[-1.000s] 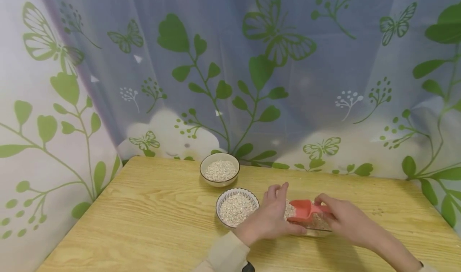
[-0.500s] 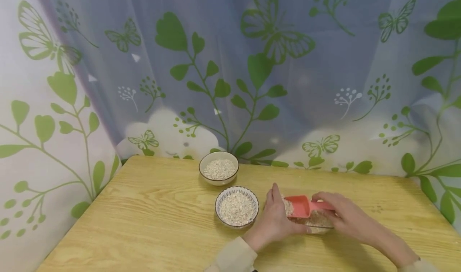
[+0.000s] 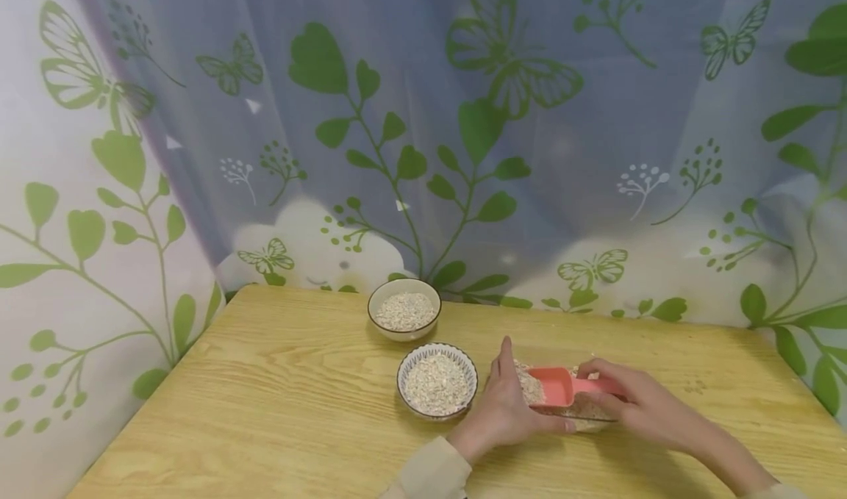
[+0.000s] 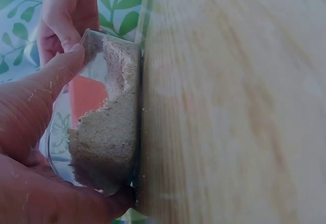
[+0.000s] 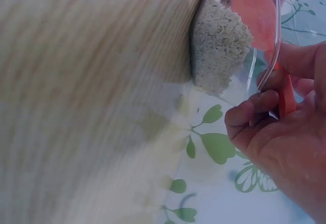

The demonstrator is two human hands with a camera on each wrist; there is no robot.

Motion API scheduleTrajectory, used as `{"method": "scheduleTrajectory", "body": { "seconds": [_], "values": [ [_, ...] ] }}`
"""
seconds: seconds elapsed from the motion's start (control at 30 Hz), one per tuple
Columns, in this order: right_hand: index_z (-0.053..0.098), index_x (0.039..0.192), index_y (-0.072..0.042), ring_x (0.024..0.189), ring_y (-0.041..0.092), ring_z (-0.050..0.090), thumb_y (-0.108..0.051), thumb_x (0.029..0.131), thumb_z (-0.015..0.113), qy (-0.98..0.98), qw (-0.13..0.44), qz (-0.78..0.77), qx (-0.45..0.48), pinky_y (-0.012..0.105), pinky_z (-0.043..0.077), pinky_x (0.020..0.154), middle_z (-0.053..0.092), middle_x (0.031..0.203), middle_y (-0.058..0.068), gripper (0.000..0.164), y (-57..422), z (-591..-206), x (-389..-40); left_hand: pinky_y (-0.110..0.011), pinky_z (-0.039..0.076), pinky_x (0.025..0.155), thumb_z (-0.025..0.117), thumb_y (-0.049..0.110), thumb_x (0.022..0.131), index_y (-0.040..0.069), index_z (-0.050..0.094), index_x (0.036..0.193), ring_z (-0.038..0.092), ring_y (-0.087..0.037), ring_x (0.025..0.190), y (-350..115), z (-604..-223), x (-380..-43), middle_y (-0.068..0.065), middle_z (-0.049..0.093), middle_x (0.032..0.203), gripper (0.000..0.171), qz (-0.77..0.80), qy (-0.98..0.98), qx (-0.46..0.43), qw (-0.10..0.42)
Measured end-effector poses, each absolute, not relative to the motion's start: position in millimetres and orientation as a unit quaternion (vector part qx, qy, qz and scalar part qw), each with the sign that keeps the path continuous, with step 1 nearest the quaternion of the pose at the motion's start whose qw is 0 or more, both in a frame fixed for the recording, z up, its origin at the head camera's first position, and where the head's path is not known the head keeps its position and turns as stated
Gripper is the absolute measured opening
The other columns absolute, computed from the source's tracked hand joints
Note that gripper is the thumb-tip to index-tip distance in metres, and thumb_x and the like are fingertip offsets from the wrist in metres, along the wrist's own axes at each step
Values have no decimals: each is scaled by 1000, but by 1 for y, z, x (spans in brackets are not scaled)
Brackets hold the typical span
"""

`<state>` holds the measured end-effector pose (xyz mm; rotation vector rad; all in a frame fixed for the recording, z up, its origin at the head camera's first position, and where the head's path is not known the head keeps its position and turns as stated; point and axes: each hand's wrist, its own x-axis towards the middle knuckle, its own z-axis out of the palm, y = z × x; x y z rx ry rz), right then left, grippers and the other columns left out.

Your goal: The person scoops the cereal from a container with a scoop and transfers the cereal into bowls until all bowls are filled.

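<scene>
My left hand (image 3: 506, 411) grips the near left part of a clear rectangular container (image 4: 94, 71), thumb along the near side. Pale oat flakes (image 4: 104, 137) lie heaped in it, sloping lower toward the other end. My right hand (image 3: 645, 405) holds a red scoop (image 3: 552, 387) by its handle, with the scoop's head inside the container against the oats. Through the clear wall, the right wrist view shows the scoop head (image 5: 252, 15) beside the flakes. Part of the container is hidden behind both hands.
Left of my left hand stands a patterned bowl (image 3: 404, 367) filled with flakes. Behind it, near the table's back edge, is a plain dark-rimmed bowl (image 3: 405, 336), also holding flakes. A printed curtain (image 3: 423, 117) hangs beyond the wooden table (image 3: 265, 396).
My left hand has shifted slightly right, away from the patterned bowl. The scoop has dipped a little after rising, and my right hand sits slightly farther right on it.
</scene>
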<state>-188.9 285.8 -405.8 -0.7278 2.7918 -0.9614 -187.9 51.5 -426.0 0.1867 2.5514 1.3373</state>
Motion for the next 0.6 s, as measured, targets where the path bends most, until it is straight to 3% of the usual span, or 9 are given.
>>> {"method": "scheduleTrajectory", "body": {
  "seconds": [0.13,0.4,0.5,0.6],
  "values": [
    [60,129,-19,107,0,66,-28,105,58,901,83,-364,-223,24,55,81,70,128,7,25,291,-407,-187,-59,44,113,95,54,63,25,-1,166,40,-42,147,51,-426,-187,-16,26,168,144,457,878,69,123],
    [57,131,-8,106,-4,64,-18,106,56,881,80,-410,-220,21,54,79,73,117,7,27,309,-411,-187,-58,45,113,95,52,66,23,-2,166,40,-42,147,50,-426,-187,-19,24,168,142,467,872,82,123],
    [55,131,-6,88,1,63,-17,107,54,870,81,-445,-197,25,51,69,68,103,3,27,316,-413,-186,-57,45,114,94,51,67,23,-3,166,40,-42,147,49,-426,-187,-19,23,168,142,468,871,85,123],
    [53,130,-6,69,16,52,-16,108,51,853,76,-486,-175,31,43,58,58,88,-1,25,322,-414,-183,-56,45,114,94,52,66,22,-2,166,41,-41,147,49,-427,-187,-19,24,168,142,465,873,82,123]
  ]
}}
